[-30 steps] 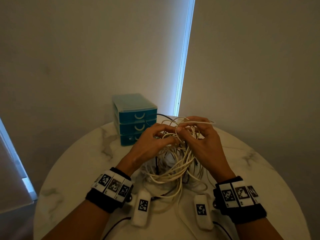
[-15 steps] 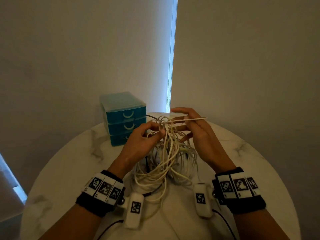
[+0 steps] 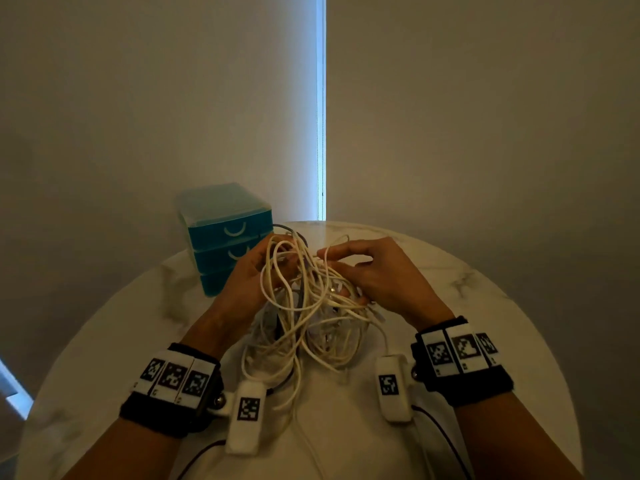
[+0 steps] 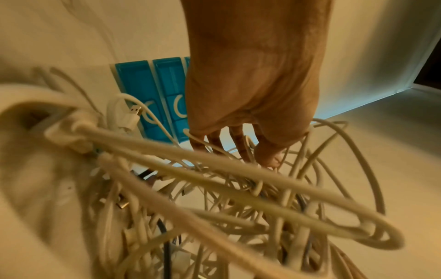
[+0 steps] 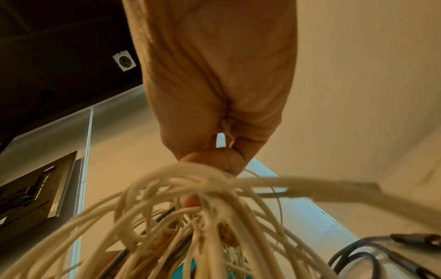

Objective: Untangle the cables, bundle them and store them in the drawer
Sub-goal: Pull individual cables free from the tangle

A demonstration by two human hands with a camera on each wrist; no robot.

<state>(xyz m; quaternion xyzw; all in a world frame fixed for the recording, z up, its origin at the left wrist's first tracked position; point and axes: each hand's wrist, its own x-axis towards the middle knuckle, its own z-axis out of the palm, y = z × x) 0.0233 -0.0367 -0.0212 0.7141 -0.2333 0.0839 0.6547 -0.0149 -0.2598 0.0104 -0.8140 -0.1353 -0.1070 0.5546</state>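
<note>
Cables [image 3: 304,306] remain one tangled white mass mid-tabletop [image 3: 467,306]; left hand [image 3: 249,282] and right hand [image 3: 377,275] grip strands with curled fingers. Bundling and the closed drawer [image 3: 230,230] wait.

A round marble table [image 3: 467,282] stands before closed blinds [image 3: 485,116].

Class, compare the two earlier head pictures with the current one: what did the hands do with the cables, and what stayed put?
The right hand let go of the strand it held stretched out sideways and now reaches its fingers back into the white cable tangle. The left hand still grips the tangle's raised loops. The cables remain knotted, and the teal drawer unit stays closed on the marble table.
</note>
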